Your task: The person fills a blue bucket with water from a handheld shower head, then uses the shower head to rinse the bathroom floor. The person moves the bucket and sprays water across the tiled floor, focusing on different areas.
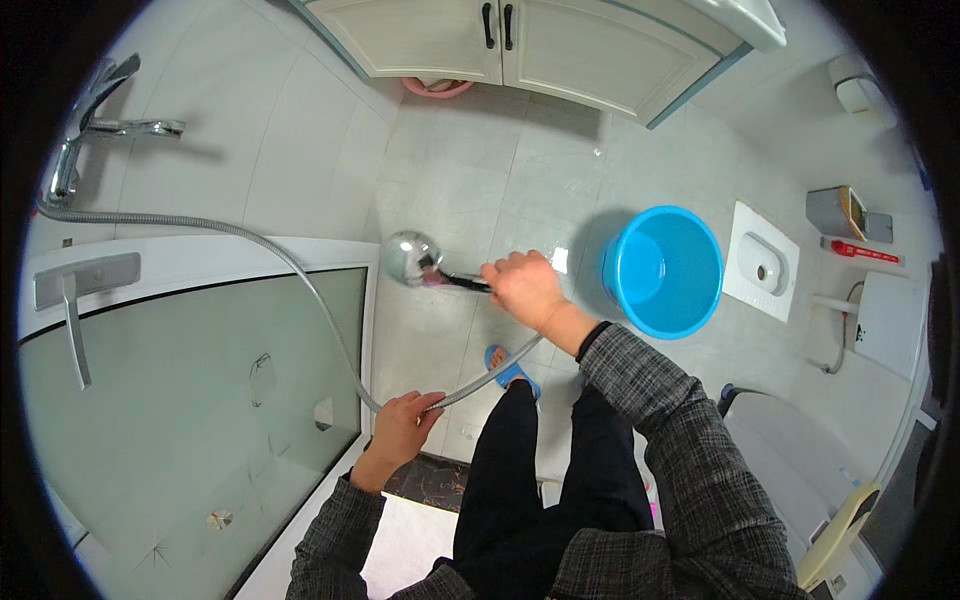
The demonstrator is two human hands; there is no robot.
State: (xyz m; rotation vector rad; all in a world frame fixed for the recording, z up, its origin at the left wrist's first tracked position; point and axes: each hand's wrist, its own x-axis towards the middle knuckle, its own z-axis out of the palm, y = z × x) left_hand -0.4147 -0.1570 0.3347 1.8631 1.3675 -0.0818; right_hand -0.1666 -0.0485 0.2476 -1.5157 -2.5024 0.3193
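Note:
My right hand point(527, 291) is closed around the handle of a chrome handheld shower head point(412, 258), whose round head points to the left over the tiled floor. A grey metal shower hose point(311, 289) runs from the chrome wall faucet point(82, 124) in a loop down to my left hand point(405, 427), which grips it, and on up toward my right hand. To the right of the shower head, a blue plastic basin point(664, 271) stands on the floor. No water can be made out coming from the shower head.
A white squat toilet point(761, 262) is set in the floor at the right. A frosted glass door point(187, 420) with a metal handle point(79, 300) stands at the left. The cabinet point(600, 52) is at the top, with a pink basin point(437, 90) beneath it. A washing machine point(787, 442) stands lower right.

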